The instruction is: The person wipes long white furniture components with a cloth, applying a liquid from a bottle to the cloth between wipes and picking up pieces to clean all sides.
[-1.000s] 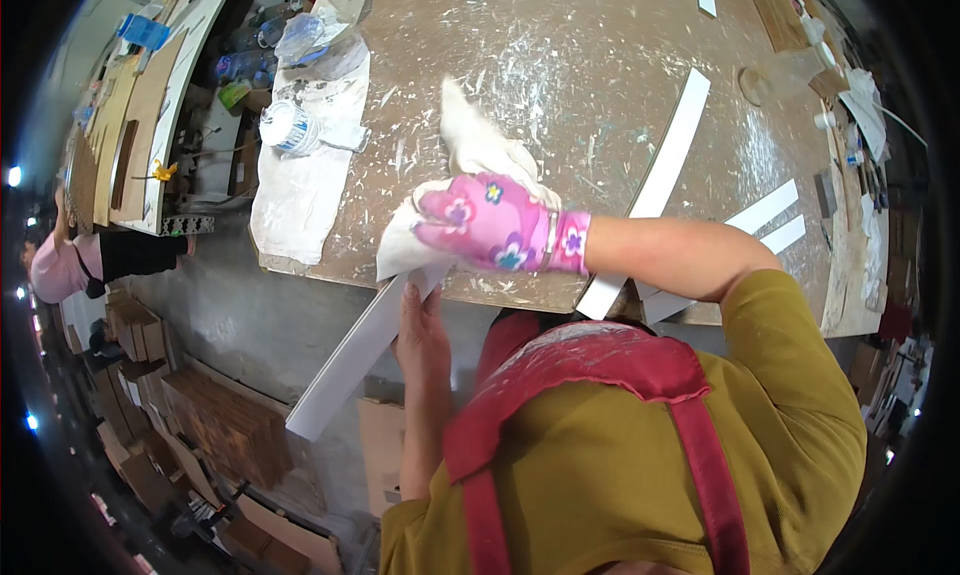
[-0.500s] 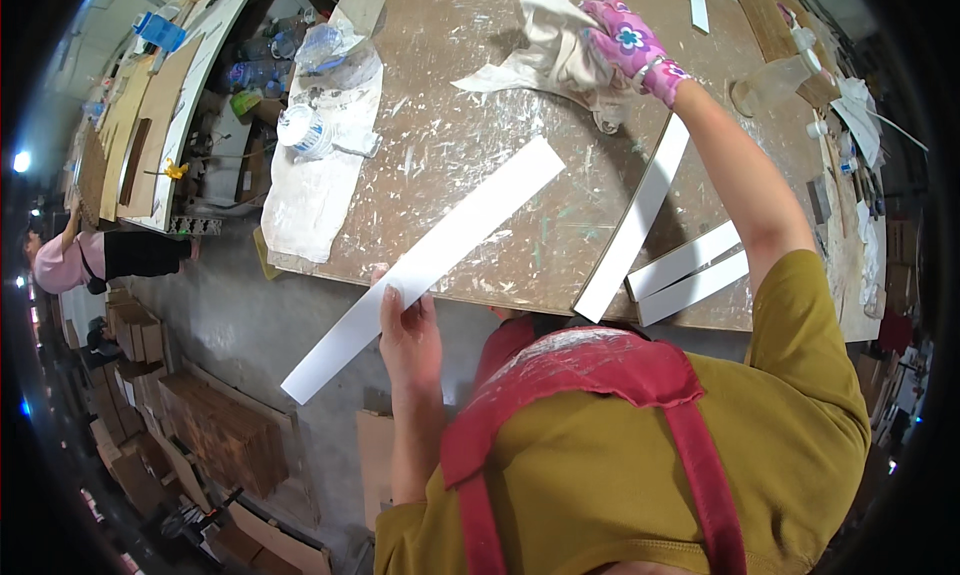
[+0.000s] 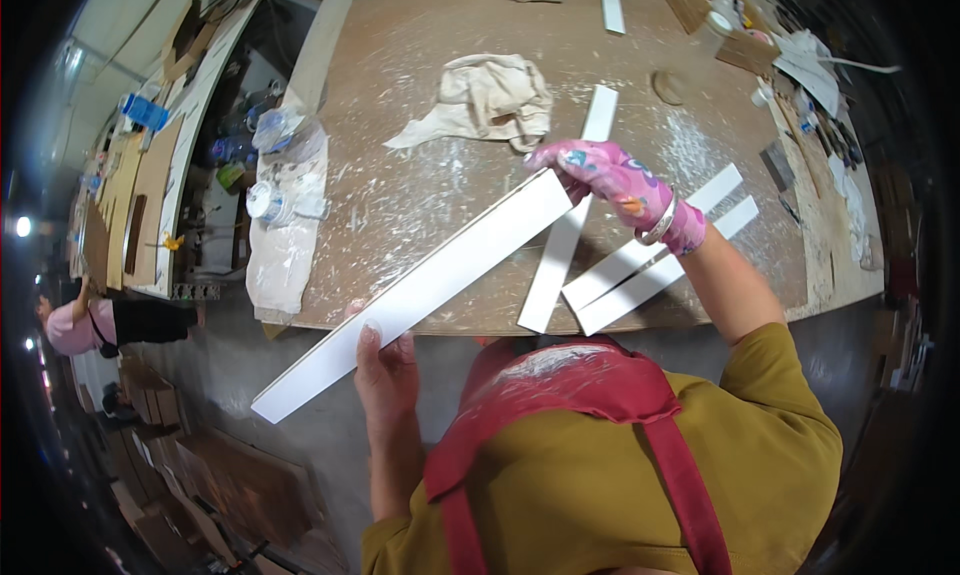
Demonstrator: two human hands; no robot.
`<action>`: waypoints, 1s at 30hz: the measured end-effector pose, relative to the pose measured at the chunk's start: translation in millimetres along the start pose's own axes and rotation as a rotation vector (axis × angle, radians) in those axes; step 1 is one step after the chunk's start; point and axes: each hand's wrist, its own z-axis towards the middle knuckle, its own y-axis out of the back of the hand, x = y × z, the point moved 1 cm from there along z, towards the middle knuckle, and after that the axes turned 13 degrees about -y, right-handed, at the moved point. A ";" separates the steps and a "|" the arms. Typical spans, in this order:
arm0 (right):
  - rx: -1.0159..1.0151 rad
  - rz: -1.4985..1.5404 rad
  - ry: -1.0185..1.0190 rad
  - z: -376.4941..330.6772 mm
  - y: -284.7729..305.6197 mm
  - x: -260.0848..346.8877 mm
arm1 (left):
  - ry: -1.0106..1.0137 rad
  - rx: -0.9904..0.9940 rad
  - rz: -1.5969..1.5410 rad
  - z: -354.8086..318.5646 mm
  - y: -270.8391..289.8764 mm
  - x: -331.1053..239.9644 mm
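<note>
A long white strip [image 3: 430, 285] slants up and to the right across the table's front edge. My bare left hand [image 3: 388, 370] is closed on its lower part, thumb on the near face. In a pink flowered glove, my right hand [image 3: 625, 185] pinches the strip's upper end; some of its fingers are hidden behind the strip. Just beyond that end, a crumpled cream cloth [image 3: 490, 100] lies on the table. Under and beside the right arm rest another white strip [image 3: 553, 265] and two shorter white strips [image 3: 715, 190] side by side.
The brown tabletop [image 3: 390, 205] is spotted with white. At its left lies a whitish sheet [image 3: 285, 265] with a plastic jar [image 3: 268, 203]. A cardboard box [image 3: 690, 5] and tools line the right side. A person in pink [image 3: 75, 327] stands far left.
My right hand has let go of the cloth and come back to the strip's upper end. The cloth stays on the table. The held strip has turned, showing its edge.
</note>
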 end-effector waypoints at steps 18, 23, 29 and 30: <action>-0.458 0.686 -0.113 -151.2 176.7 -142.6 | 0.062 -0.078 -0.321 -32.0 -63.8 87.9; -0.436 0.854 -0.129 -173.2 215.5 -172.0 | -0.082 -0.049 0.115 -54.9 -112.5 95.1; -0.332 1.025 -0.081 -178.5 251.1 -228.9 | -0.129 0.028 0.267 -59.9 -130.4 107.2; -0.361 1.046 -0.110 -177.1 252.1 -233.8 | -0.157 0.048 0.360 -60.7 -128.9 106.1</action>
